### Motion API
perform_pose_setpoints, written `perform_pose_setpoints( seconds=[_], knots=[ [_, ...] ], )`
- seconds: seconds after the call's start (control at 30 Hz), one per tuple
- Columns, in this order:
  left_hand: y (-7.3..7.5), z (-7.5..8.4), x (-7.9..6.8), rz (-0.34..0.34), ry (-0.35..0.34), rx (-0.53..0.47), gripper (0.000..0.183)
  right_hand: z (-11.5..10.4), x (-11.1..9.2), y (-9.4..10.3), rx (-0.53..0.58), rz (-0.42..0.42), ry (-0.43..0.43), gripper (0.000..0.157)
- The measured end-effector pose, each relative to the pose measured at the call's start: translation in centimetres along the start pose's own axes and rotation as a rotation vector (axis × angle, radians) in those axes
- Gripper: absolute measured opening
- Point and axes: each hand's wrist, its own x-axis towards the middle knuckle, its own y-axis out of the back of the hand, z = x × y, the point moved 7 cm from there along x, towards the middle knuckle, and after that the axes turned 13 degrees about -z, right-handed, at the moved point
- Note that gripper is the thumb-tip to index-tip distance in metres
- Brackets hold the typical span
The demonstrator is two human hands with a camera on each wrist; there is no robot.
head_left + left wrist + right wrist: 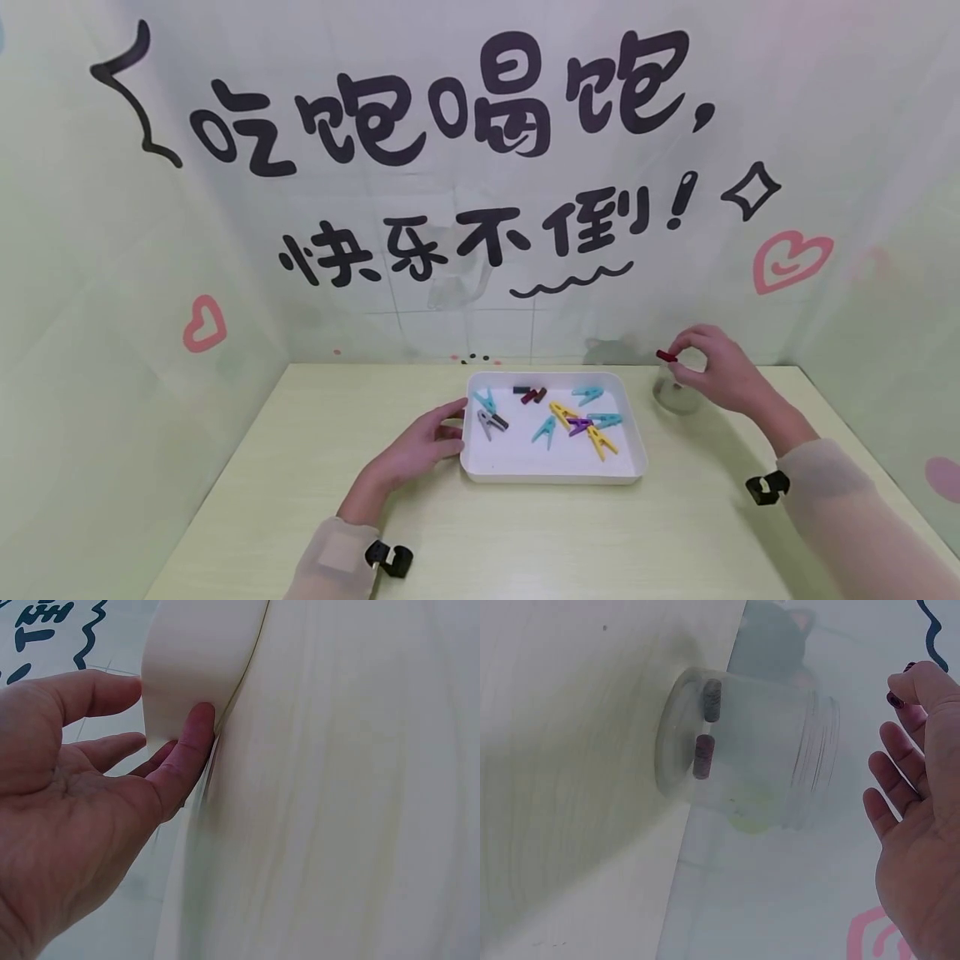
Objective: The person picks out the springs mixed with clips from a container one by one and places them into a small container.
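In the head view my right hand (pixel 716 371) pinches a small dark red cylinder (pixel 666 356) between thumb and fingertips, above a clear glass jar (pixel 678 402). The right wrist view shows the jar standing without a lid, with a dark grey cylinder (pixel 712 701) and a dark red one (pixel 703 757) inside at its bottom. My left hand (pixel 420 446) touches the left wall of a white tray (pixel 555 478) with extended fingers. On the tray lie several small clothespins, such as a yellow one (pixel 602 442), a purple one (pixel 579 427) and a grey one (pixel 487 423).
More small dark cylinders (pixel 529 395) lie near the tray's back wall, and another is beside the grey clothespin. Teal clothespins (pixel 545 432) are spread about the tray. A pale wooden table (pixel 480 533) bears everything, with a printed white backdrop (pixel 345 325) behind it.
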Motion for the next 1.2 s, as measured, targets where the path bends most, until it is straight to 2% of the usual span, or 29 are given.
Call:
perform_pose_setpoints(
  seconds=[0.27,0.57,0.63,0.8,0.9,1.0,1.2],
  knots=[
    [0.0,0.0,0.0,0.004,0.008,0.002,0.068,1.7,-1.3,0.5,-0.002,0.033,-0.041,0.011],
    [0.0,0.0,0.1,-0.002,-0.005,0.003,0.069,3.6,-1.7,0.3,-0.009,0.031,-0.106,0.006],
    [0.0,0.0,0.0,-0.002,-0.004,0.005,0.069,3.9,-1.7,0.0,0.01,0.017,-0.131,0.014],
    [-0.1,0.0,0.0,-0.007,-0.008,-0.001,0.069,4.5,-1.8,-0.9,0.066,-0.045,-0.215,0.059],
    [-0.1,0.0,0.0,-0.006,-0.006,-0.003,0.069,4.6,-1.7,-1.3,0.088,-0.078,-0.252,0.078],
    [-0.1,0.0,0.0,-0.002,-0.004,-0.007,0.069,4.4,-1.6,-1.4,0.094,-0.092,-0.263,0.086],
    [0.0,0.0,0.0,-0.008,-0.007,-0.011,0.068,4.1,-1.4,-1.4,0.083,-0.098,-0.26,0.088]
  ],
)
